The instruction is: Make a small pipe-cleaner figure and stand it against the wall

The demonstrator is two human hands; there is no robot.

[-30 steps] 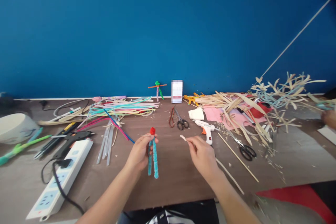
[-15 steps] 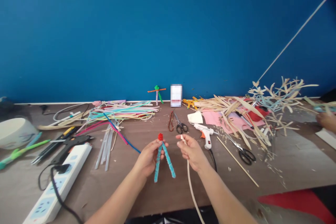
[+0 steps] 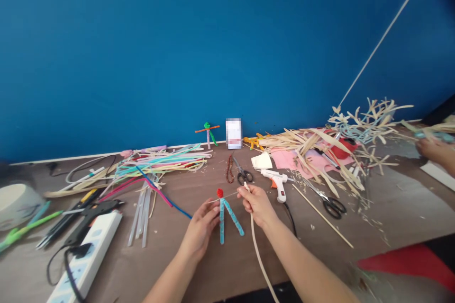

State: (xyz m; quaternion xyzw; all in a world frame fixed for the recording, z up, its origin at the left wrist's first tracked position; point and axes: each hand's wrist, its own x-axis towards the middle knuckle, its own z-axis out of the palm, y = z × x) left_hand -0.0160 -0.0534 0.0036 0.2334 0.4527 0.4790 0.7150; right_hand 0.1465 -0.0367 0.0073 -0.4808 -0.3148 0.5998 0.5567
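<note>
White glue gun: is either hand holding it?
No, the white glue gun lies on the table beside the right hand, which pinches a pale strip, while the left hand holds the blue-legged figure.

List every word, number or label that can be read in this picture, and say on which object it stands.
No text is readable.
White card at the blue wall: blurred, unreadable.
Power strip: markings too small to read.
White glue gun: no label visible.
Blue-legged figure in the left hand, pale strip in the right hand: no writing.
</note>
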